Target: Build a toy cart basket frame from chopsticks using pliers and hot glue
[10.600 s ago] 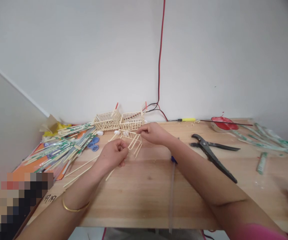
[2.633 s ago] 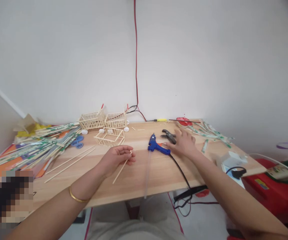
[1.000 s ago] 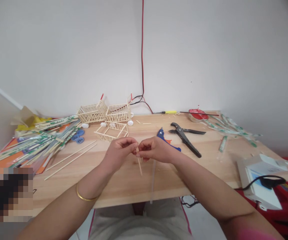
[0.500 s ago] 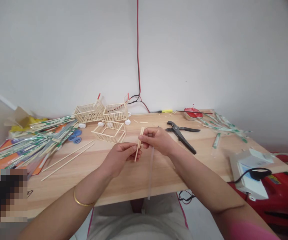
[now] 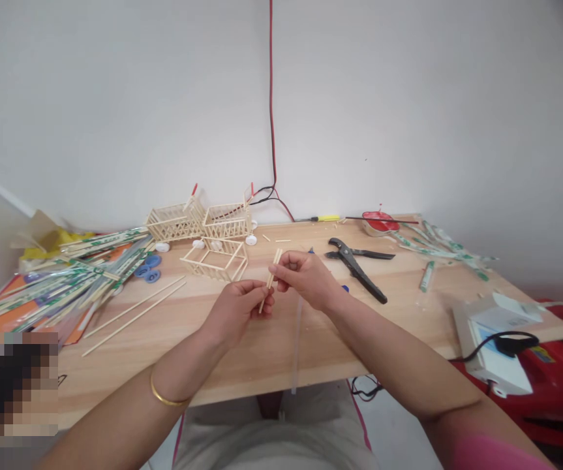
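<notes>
Both hands meet over the middle of the wooden table (image 5: 242,352). My left hand (image 5: 242,308) pinches the lower end of a pair of short wooden sticks (image 5: 270,277) held side by side. My right hand (image 5: 305,277) pinches the same sticks near their upper part, fingers closed. The sticks stand tilted, tops leaning away from me. Just beyond the hands lies an open stick frame (image 5: 215,259), and behind it stand two finished stick baskets (image 5: 197,222) with white wheels. A clear glue stick (image 5: 295,346) lies below my right hand.
Black pliers (image 5: 359,264) lie right of my hands. A heap of wrapped chopsticks (image 5: 70,281) and blue caps (image 5: 150,269) fills the left. Two long bare sticks (image 5: 134,313) lie at the left. A red dish (image 5: 380,223), a yellow-handled tool (image 5: 327,218) and a white device (image 5: 496,339) sit right.
Earlier my right hand reached toward the pliers and glue gun, then came back. Both hands now hold the sticks together, raised and tilted slightly more upright than half a second ago.
</notes>
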